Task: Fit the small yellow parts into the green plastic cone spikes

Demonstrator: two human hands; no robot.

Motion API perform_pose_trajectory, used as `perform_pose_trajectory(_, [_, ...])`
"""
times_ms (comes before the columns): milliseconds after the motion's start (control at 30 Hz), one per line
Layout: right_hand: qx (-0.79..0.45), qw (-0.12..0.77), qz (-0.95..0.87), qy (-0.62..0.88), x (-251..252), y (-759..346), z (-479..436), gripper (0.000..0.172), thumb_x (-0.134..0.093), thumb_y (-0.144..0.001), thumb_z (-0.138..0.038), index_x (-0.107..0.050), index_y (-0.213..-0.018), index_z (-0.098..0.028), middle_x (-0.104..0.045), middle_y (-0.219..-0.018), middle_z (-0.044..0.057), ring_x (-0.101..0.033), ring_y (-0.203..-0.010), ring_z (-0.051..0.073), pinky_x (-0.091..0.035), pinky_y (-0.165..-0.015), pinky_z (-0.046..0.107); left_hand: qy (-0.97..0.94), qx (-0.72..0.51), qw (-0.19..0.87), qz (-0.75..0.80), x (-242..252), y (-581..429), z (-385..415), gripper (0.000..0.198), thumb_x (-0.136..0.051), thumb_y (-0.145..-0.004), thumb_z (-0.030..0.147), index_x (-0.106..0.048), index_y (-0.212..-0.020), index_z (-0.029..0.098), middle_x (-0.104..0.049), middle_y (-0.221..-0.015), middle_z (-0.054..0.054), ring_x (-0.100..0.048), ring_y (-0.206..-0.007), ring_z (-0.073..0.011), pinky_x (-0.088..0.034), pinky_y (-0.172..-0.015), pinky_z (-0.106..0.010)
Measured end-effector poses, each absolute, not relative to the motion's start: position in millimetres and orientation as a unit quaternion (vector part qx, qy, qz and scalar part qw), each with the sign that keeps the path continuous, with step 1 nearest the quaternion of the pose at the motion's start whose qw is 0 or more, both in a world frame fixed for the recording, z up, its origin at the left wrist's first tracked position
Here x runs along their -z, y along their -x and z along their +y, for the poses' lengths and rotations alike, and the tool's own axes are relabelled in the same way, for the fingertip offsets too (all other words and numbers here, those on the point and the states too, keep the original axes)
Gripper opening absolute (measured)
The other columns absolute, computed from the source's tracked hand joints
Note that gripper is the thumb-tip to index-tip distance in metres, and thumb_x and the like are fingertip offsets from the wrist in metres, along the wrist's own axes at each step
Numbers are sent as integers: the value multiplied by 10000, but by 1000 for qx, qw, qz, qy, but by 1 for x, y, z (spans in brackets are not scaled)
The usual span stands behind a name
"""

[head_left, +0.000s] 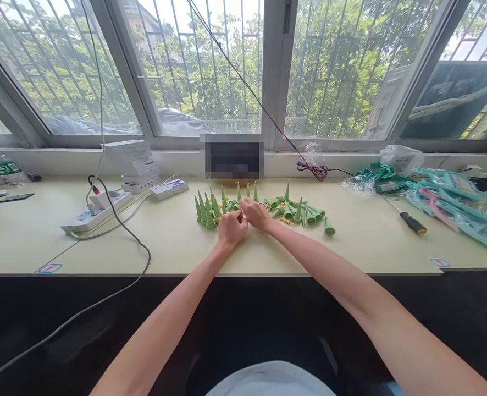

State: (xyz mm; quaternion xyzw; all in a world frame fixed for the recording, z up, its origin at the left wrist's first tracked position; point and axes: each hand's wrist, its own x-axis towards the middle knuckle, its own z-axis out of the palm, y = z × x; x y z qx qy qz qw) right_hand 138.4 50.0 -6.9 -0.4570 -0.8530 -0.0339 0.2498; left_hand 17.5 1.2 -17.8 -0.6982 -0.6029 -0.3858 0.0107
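Observation:
My left hand (232,227) is closed in front of the green cones, its fingers curled around something I cannot make out. Touching or nearly touching it, my right hand (255,213) is also closed, with the fingertips pinched together; what they hold is hidden. Several green cones (203,211) stand upright to the left of my hands. More cones (311,213) lie or stand to the right, one lying apart (330,226) at the right end. Small yellow-orange pieces (286,220) are scattered among the cones.
At the left are a power strip (97,212) with a dark cable (144,245), and stacked white boxes (134,165). A screwdriver (413,223) lies at the right beside teal bags (453,203). A pixelated dark object (234,157) stands behind the cones.

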Motion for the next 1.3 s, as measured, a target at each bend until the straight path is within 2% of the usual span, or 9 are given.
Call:
perform_pose_trajectory(100, [48, 191, -890, 412, -6, -130, 56, 322, -483, -875, -112, -575, -1171, -200, -538, -1169, 85, -553, -694, 129, -316, -586, 249, 677, 449, 27, -583, 18, -18, -2, 170, -510, -733, 149, -555, -574, 191, -530, -504, -11, -457, -484, -144, -308, -526, -283])
perform_pose_trajectory(200, [51, 120, -906, 402, -16, -124, 61, 314, -524, -865, -160, -589, -1169, -205, -500, -1186, 90, -538, -662, 115, -328, -571, 252, 685, 488, 38, -539, 19, -18, -3, 161, -509, -724, 148, -530, -570, 191, -482, -473, 15, -412, -454, -120, -329, -524, -263])
perform_pose_trajectory(333, [53, 69, -912, 402, -20, -116, 67, 376, -529, -868, -177, -560, -1238, -243, -460, -1208, 98, -499, -614, 96, -327, -533, 249, 715, 509, 54, -476, 22, -19, -3, 145, -509, -715, 150, -538, -579, 190, -477, -468, 28, -402, -440, -107, -344, -519, -247])
perform_pose_trajectory(433, [57, 41, -911, 407, -20, -109, 72, 273, -490, -895, -164, -597, -1137, -232, -466, -1188, 91, -454, -573, 79, -307, -514, 248, 721, 521, 65, -452, 24, -20, -2, 146, -509, -720, 153, -545, -583, 189, -475, -469, 31, -412, -438, -104, -347, -513, -243])
perform_pose_trajectory(633, [89, 14, -923, 373, -22, -101, 74, 173, -426, -938, -161, -597, -959, -178, -486, -1111, 78, -364, -542, 70, -253, -495, 254, 737, 514, 64, -435, 27, -21, -3, 168, -505, -731, 152, -524, -568, 193, -453, -464, 35, -400, -439, -105, -334, -499, -247])
perform_pose_trajectory(767, [93, 29, -930, 354, -24, -100, 72, 196, -406, -942, -141, -581, -855, -151, -486, -1039, 67, -305, -533, 66, -235, -499, 262, 746, 514, 61, -419, 28, -23, -3, 177, -504, -724, 147, -497, -554, 197, -441, -466, 34, -387, -444, -107, -328, -494, -250])
perform_pose_trajectory(900, [75, 55, -934, 346, -24, -100, 71, 185, -424, -926, -114, -588, -844, -135, -484, -987, 60, -291, -545, 65, -232, -515, 265, 747, 512, 61, -420, 26, -24, -4, 189, -503, -720, 149, -473, -541, 202, -419, -455, 36, -364, -437, -109, -318, -491, -256])
perform_pose_trajectory(1133, [44, 78, -921, 379, -25, -99, 75, 204, -430, -931, -122, -629, -951, -163, -495, -1037, 57, -367, -577, 72, -241, -530, 247, 746, 511, 44, -424, 27, -24, -4, 179, -502, -726, 146, -484, -555, 199, -423, -463, 43, -367, -440, -103, -326, -505, -254])
perform_pose_trajectory(1300, [16, 156, -903, 400, -21, -100, 85, 229, -461, -951, -171, -674, -1030, -201, -496, -1068, 56, -449, -653, 90, -269, -554, 233, 744, 506, 24, -435, 28, -24, -3, 167, -494, -738, 151, -494, -577, 199, -408, -467, 47, -352, -443, -101, -324, -506, -250])
